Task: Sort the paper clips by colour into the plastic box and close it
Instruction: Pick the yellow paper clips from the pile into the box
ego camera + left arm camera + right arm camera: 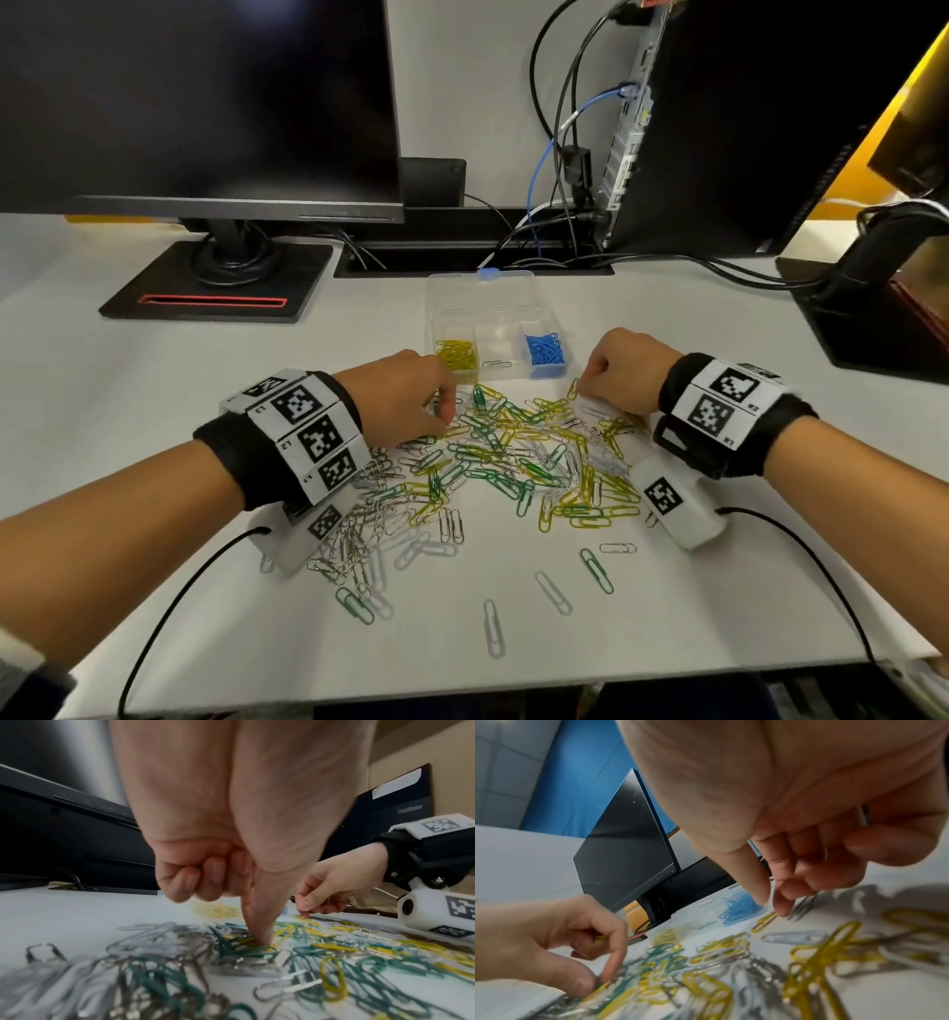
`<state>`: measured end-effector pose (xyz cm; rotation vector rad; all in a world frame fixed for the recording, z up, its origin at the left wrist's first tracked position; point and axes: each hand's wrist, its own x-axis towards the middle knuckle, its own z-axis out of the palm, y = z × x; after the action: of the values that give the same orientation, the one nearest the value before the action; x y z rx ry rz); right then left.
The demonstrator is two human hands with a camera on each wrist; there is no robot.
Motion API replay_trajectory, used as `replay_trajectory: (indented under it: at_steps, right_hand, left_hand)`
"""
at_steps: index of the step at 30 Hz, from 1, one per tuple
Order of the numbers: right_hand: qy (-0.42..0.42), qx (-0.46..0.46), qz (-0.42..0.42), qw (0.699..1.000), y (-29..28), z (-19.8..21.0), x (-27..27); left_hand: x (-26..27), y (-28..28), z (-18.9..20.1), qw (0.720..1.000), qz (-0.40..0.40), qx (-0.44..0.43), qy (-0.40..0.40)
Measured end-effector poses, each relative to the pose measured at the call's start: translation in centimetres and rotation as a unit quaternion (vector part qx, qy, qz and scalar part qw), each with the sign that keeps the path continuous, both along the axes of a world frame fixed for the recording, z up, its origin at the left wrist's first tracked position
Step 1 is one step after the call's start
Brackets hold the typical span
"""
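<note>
A loose heap of yellow, green, white and silver wire paper clips [506, 462] is spread over the middle of the white surface [693, 606], with a few stray clips lying apart toward 6 o'clock. Just beyond the heap, at 12 o'clock, a clear plastic compartment box [495, 329] is seen with its lid folded back; yellow clips [456, 353] are held in its left compartment, blue clips [545, 349] in its right one, and a single pale clip in the middle one. The left hand [411, 398] is lowered onto the heap's 10 o'clock edge: in the left wrist view the thumb and forefinger are pressed together down among green and yellow clips, while the other fingers [191, 880] are curled into the palm; whether a clip is actually pinched cannot be told. The right hand [629, 367] is placed at the heap's 2 o'clock edge, just beside the box's near right corner. In the right wrist view its thumb and forefinger are closed on a pale clip, and a few more silver clips are tucked under its curled fingers [805, 874]. A dark monitor on a black stand [215, 280] is set at 11 o'clock, and a black computer tower [744, 128] with cables at 1 o'clock.
</note>
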<state>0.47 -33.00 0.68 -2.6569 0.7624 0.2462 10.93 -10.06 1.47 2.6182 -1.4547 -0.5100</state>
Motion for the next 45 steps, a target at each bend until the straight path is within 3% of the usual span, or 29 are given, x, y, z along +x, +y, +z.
replay_trajectory:
  at_steps: [8,14,19,22,27,31,34,35,36,38,40,41,43,45]
  right_hand:
    - [0.014,-0.065,-0.028,0.997,0.5,0.0,1.5]
    - [0.019,-0.029,-0.013,0.999,0.1,-0.1,1.2]
    - [-0.119,0.093,-0.009,0.988,0.3,1.8,-2.4]
    - [-0.221,0.263,-0.061,0.937,1.0,2.9,-5.4]
    - [-0.269,0.427,-0.110,0.856,1.3,3.4,-9.2]
    - [-0.293,0.574,-0.136,0.752,0.1,2.9,-10.6]
    - [-0.306,0.646,-0.151,0.683,-0.9,2.1,-10.8]
    - [-0.302,0.668,-0.162,0.661,-1.0,2.0,-10.7]
    - [-0.292,0.691,-0.168,0.639,-1.1,1.8,-10.6]
    - [-0.261,0.731,-0.169,0.607,-1.0,1.8,-10.5]
    - [-0.243,0.743,-0.175,0.599,-0.9,1.8,-10.3]
    - [-0.238,0.730,-0.186,0.613,-0.7,1.9,-10.2]
    - [-0.230,0.681,-0.205,0.664,-0.3,2.1,-9.7]
    - [-0.219,0.600,-0.203,0.742,0.3,2.0,-8.9]
  left_hand:
    - [0.6,0.2,1.0,1.000,0.006,-0.019,-0.009]
    - [0.3,0.5,0.9,1.000,0.006,-0.013,-0.009]
    - [-0.1,-0.3,0.6,1.000,-0.012,-0.028,-0.002]
    - [-0.3,-0.7,0.3,1.000,-0.019,-0.010,0.003]
    - [-0.4,-1.0,0.4,1.000,-0.026,0.006,-0.003]
    - [-0.5,-0.6,1.0,1.000,0.001,-0.011,0.019]
    - [-0.1,-0.3,1.5,0.987,0.070,-0.091,0.111]
    - [0.0,-0.2,1.6,0.967,0.104,-0.140,0.186]
    - [0.0,-0.1,1.7,0.926,0.141,-0.196,0.288]
    - [0.1,0.2,1.7,0.796,0.198,-0.303,0.485]
    - [-0.1,0.6,1.9,0.685,0.218,-0.358,0.596]
    - [-0.3,0.8,2.0,0.650,0.216,-0.378,0.624]
    - [-0.4,1.1,2.0,0.608,0.211,-0.403,0.651]
    - [-0.7,1.1,2.0,0.586,0.218,-0.413,0.663]
